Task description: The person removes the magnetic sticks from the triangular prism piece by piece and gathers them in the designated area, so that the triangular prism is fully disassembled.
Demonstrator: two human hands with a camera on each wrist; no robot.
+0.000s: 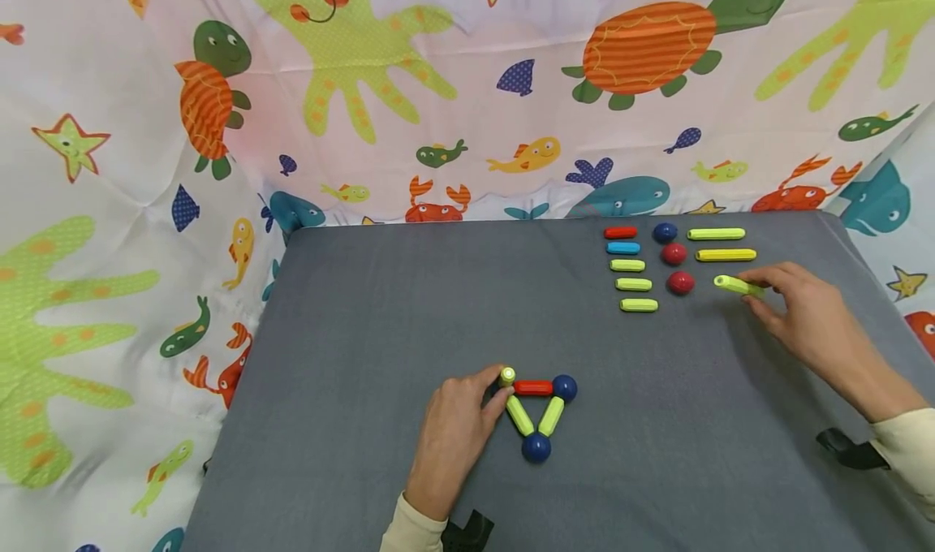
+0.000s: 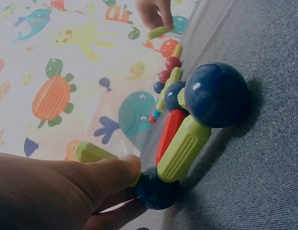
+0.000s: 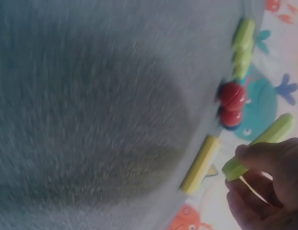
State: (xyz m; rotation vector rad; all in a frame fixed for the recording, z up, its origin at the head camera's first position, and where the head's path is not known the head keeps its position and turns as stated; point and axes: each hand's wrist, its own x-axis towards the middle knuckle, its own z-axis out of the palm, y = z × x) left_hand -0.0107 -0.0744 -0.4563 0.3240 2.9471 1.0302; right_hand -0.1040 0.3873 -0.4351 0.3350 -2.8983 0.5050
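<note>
A triangle of short rods and balls lies on the grey table: a red rod [image 1: 533, 388], two light green rods [image 1: 551, 416] and blue balls [image 1: 536, 448] at the corners. At its left corner my left hand [image 1: 456, 430] pinches an upright light green rod [image 1: 507, 376] just above a blue ball [image 2: 158, 189], which the head view hides. One finger lies along that ball in the left wrist view. On the right, my right hand [image 1: 818, 316] holds a longer light green rod [image 1: 734, 285] between thumb and fingers, raised over the table.
At the back right, short rods [image 1: 633, 285] in red, blue and light green form a column. Beside them are a blue ball [image 1: 665, 232], two red balls [image 1: 681, 282], a long green rod [image 1: 716, 234] and a yellow rod [image 1: 726, 255]. A printed curtain [image 1: 438, 89] hangs behind.
</note>
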